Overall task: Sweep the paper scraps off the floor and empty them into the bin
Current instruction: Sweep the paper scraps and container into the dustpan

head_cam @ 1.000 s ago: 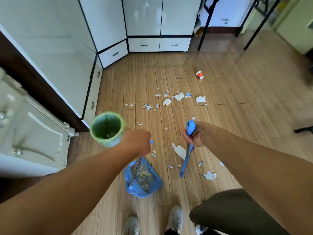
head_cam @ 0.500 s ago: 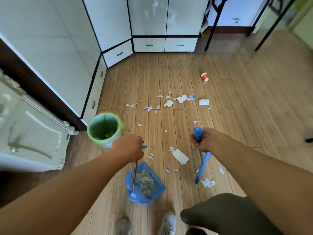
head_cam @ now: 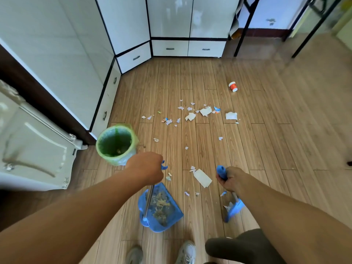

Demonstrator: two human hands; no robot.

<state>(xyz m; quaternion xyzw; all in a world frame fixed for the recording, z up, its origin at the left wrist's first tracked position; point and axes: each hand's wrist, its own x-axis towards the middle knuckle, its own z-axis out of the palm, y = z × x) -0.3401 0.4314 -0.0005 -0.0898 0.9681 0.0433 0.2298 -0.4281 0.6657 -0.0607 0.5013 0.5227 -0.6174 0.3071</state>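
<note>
I see both arms stretched forward — left hand fisted on the dustpan handle, right hand gripping the broom, head blurred — paper scraps between them, bin front-left.

The bin stood on the floor beside the cabinets, left of the dustpan. Paper scraps lay between dustpan and broom; more scraps lay farther ahead, a cup beyond them to the right.
</note>
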